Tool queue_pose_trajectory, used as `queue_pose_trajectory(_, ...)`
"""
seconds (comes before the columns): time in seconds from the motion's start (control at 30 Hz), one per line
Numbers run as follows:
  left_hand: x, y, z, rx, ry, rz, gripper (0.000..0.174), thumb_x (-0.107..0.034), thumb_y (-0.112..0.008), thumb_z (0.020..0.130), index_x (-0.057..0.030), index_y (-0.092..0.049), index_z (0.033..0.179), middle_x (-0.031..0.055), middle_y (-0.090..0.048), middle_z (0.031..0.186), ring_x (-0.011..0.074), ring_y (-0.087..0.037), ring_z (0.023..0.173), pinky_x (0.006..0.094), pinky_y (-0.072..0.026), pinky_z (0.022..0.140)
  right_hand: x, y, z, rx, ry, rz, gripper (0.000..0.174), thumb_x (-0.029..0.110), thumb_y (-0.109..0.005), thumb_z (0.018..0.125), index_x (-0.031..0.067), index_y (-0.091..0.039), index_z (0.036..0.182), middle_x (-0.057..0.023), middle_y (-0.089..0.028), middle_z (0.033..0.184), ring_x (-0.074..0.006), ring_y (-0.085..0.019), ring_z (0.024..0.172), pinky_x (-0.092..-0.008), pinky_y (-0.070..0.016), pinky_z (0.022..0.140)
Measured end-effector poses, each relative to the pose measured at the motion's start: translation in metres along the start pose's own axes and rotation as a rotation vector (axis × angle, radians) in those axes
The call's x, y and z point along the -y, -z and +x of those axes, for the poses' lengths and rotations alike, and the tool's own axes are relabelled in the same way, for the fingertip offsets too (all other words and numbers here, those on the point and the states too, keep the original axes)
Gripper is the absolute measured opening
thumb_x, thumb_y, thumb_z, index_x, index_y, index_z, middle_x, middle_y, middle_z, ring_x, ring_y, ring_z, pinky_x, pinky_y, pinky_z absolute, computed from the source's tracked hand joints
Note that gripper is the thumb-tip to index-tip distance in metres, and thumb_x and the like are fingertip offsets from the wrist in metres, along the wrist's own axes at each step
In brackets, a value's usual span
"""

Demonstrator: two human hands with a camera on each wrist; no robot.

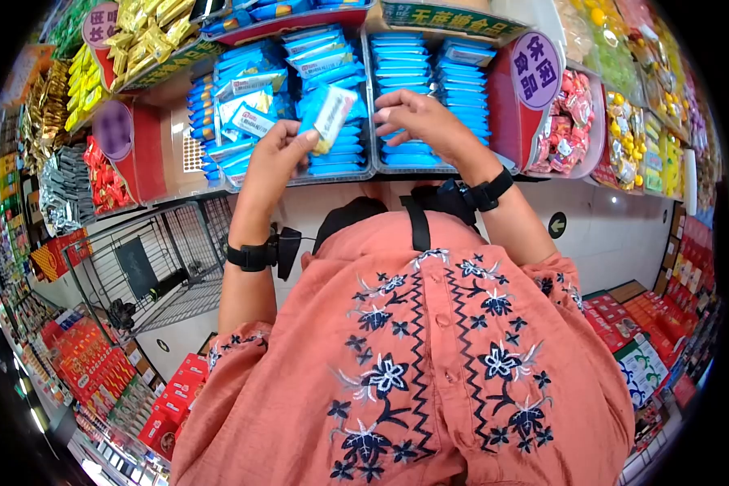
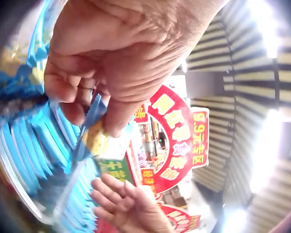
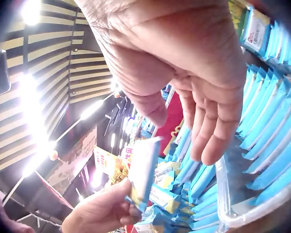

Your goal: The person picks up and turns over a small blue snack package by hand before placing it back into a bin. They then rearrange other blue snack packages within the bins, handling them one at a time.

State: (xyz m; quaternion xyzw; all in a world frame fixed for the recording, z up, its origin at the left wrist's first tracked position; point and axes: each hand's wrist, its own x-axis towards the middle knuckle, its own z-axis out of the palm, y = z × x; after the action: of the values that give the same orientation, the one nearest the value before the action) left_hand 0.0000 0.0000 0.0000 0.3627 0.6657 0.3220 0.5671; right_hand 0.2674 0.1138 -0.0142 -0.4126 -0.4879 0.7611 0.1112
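My left hand (image 1: 269,162) pinches one snack packet (image 1: 332,117), blue with a white label, between thumb and fingers. It holds the packet over the left clear bin, where stacks of similar blue packets (image 1: 255,69) lie, some loose and tilted. The right wrist view shows the held packet (image 3: 144,167) raised by its lower end. My right hand (image 1: 429,125) hovers over the right bin's upright rows of blue packets (image 1: 401,69), holding nothing. Its fingers (image 3: 213,131) hang relaxed, pointing down near the bin rim (image 3: 222,194).
A wire shopping cart (image 1: 158,263) stands at the left below the counter. Yellow packets (image 1: 154,36) and red packets (image 1: 105,174) fill bins on the left. At the right, a pink-wrapped sweets bin (image 1: 563,130) sits beside a round purple sign (image 1: 536,70).
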Motion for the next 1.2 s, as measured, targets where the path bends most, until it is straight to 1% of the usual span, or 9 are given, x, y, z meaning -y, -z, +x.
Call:
queue_pose_trajectory(0.2,-0.024,-0.049,0.006,0.047,-0.106,-0.497,0.024,-0.028,-0.064,0.102,-0.0081,-0.060,0.114,0.0012,-0.066,0.102,0.0108,-0.064,0.086,0.0230,-0.0485,0.064,0.025,-0.029,-0.002,0.067,0.203,0.035,0.049,0.034,-0.065,0.098,0.0010,-0.056,0.133,-0.0080,-0.066,0.116,-0.0157,-0.066,0.104,-0.0316,-0.0580,0.084)
queue_pose_trajectory(0.3,-0.029,-0.068,0.010,0.093,-0.137,-0.426,0.025,-0.029,-0.063,0.102,-0.0070,-0.060,0.113,0.0024,-0.066,0.103,0.0114,-0.064,0.087,0.0233,-0.0489,0.065,0.025,-0.019,0.000,0.008,0.213,0.020,0.043,0.029,-0.064,0.098,0.0007,-0.058,0.130,-0.0067,-0.067,0.114,-0.0149,-0.065,0.104,-0.0306,-0.0581,0.085)
queue_pose_trajectory(0.43,-0.034,-0.061,0.021,-0.004,-0.207,-0.155,0.037,-0.034,-0.062,0.102,-0.0017,-0.060,0.121,0.0037,-0.065,0.101,0.0102,-0.063,0.088,0.0228,-0.0478,0.066,0.031,0.000,-0.015,0.045,0.138,0.051,0.046,0.025,-0.064,0.097,0.0010,-0.057,0.135,-0.0069,-0.068,0.112,-0.0140,-0.069,0.093,-0.0276,-0.0590,0.072)
queue_pose_trajectory(0.47,-0.037,-0.058,0.024,-0.042,-0.222,-0.142,0.042,-0.035,-0.062,0.102,-0.0001,-0.059,0.126,0.0037,-0.065,0.100,0.0091,-0.061,0.085,0.0220,-0.0467,0.066,0.030,0.003,-0.017,0.055,0.145,0.030,0.051,0.028,-0.064,0.096,0.0024,-0.056,0.139,-0.0064,-0.070,0.107,-0.0123,-0.070,0.083,-0.0250,-0.0564,0.063)
queue_pose_trajectory(0.6,-0.068,-0.053,0.023,0.044,-0.236,-0.107,0.038,-0.032,-0.065,0.101,-0.0025,-0.062,0.125,0.0009,-0.064,0.093,0.0055,-0.056,0.075,0.0195,-0.0430,0.061,0.047,0.008,-0.039,0.066,0.069,-0.124,0.051,0.031,-0.065,0.095,0.0042,-0.059,0.138,-0.0053,-0.070,0.095,-0.0085,-0.064,0.064,-0.0215,-0.0507,0.056)
queue_pose_trajectory(0.7,-0.072,-0.054,0.034,0.136,-0.162,-0.080,0.033,-0.031,-0.066,0.100,-0.0048,-0.065,0.119,-0.0014,-0.064,0.089,0.0037,-0.056,0.070,0.0179,-0.0411,0.057,0.039,0.020,-0.041,0.027,0.103,-0.104,0.050,0.030,-0.065,0.095,0.0023,-0.060,0.136,-0.0068,-0.070,0.096,-0.0086,-0.063,0.064,-0.0216,-0.0511,0.056)
queue_pose_trajectory(0.73,-0.070,-0.056,0.039,0.138,-0.155,-0.104,0.031,-0.031,-0.067,0.100,-0.0055,-0.066,0.116,-0.0020,-0.064,0.088,0.0032,-0.055,0.069,0.0175,-0.0406,0.055,0.036,0.024,-0.042,-0.009,0.155,-0.037,0.042,0.025,-0.067,0.094,0.0010,-0.065,0.128,-0.0058,-0.069,0.095,-0.0112,-0.067,0.079,-0.0254,-0.0559,0.061)
queue_pose_trajectory(0.83,-0.069,-0.065,0.046,0.112,-0.146,-0.194,0.026,-0.030,-0.067,0.099,-0.0067,-0.065,0.109,-0.0009,-0.066,0.089,0.0051,-0.058,0.067,0.0178,-0.0417,0.054,0.020,0.041,-0.040,-0.108,0.254,0.107,0.042,0.023,-0.067,0.094,0.0002,-0.063,0.129,-0.0069,-0.069,0.095,-0.0127,-0.067,0.081,-0.0263,-0.0569,0.063)
queue_pose_trajectory(1.2,-0.077,-0.100,0.054,0.171,-0.150,-0.203,0.025,-0.027,-0.068,0.098,-0.0052,-0.061,0.109,0.0025,-0.067,0.094,0.0094,-0.064,0.074,0.0200,-0.0452,0.058,0.003,0.070,-0.059,-0.255,0.248,0.094,0.028,0.024,-0.066,0.096,0.0022,-0.066,0.113,-0.0031,-0.067,0.089,-0.0102,-0.064,0.074,-0.0249,-0.0550,0.067)
